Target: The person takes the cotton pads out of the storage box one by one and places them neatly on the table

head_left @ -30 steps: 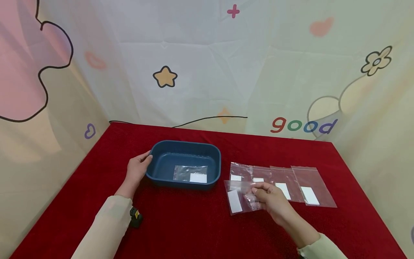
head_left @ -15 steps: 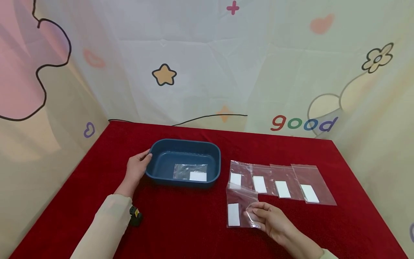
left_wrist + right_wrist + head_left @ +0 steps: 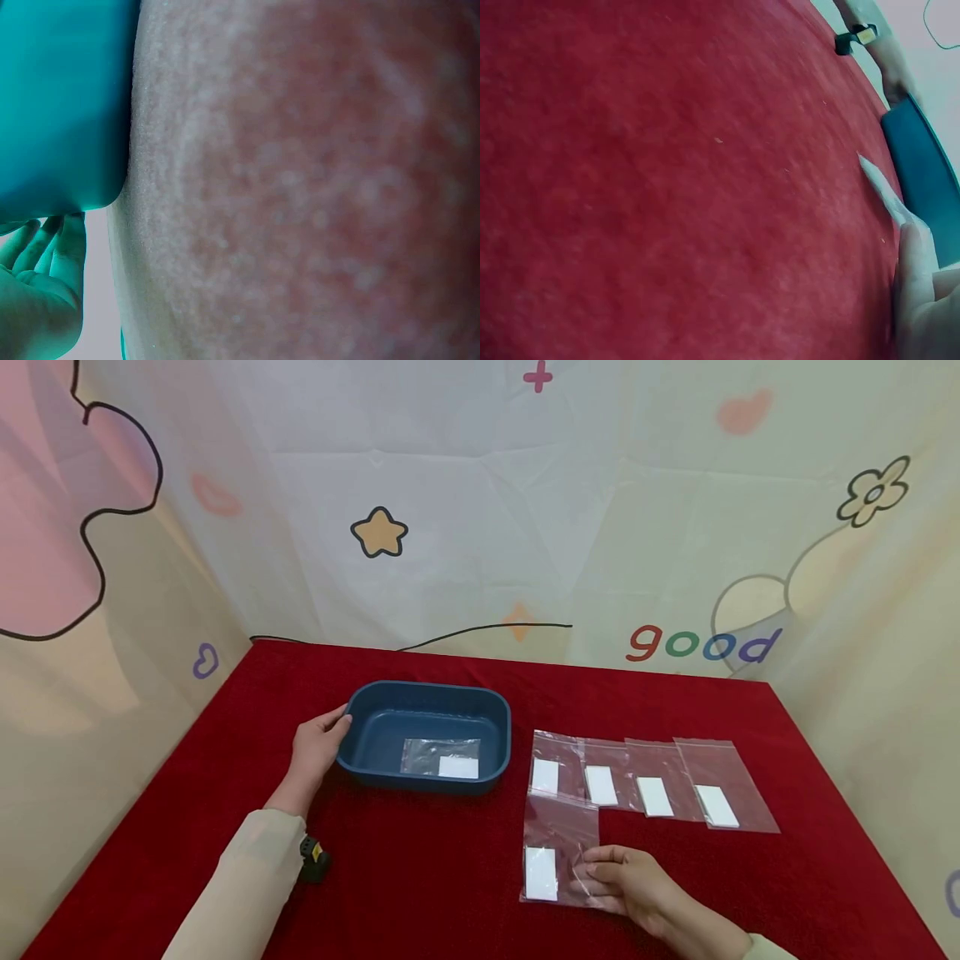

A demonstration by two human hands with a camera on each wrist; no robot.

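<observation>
My left hand (image 3: 318, 745) grips the left end of a blue rectangular basin (image 3: 420, 783), thumb over the rim and fingers along the outside. In the left wrist view, the hand (image 3: 45, 289) meets the basin's wall (image 3: 64, 105). A clear zip bag with a white card (image 3: 459, 767) lies inside the basin. My right hand (image 3: 637, 885) pinches the right edge of another zip bag (image 3: 562, 822), whose white card sits at its lower left. This bag is low over the cloth, its top edge overlapping the leftmost bag of the row behind. In the right wrist view, the pinched bag (image 3: 881, 187) appears edge-on.
Several zip bags with white cards, such as the rightmost bag (image 3: 742, 793), lie overlapped in a row right of the basin. Red cloth (image 3: 420, 877) covers the table. A patterned curtain (image 3: 465, 527) hangs behind and at both sides. A small black device (image 3: 313, 860) is at my left wrist.
My right hand has drawn the pinched bag down toward me, uncovering the cards in the row behind it. The left hand and the basin have stayed in place.
</observation>
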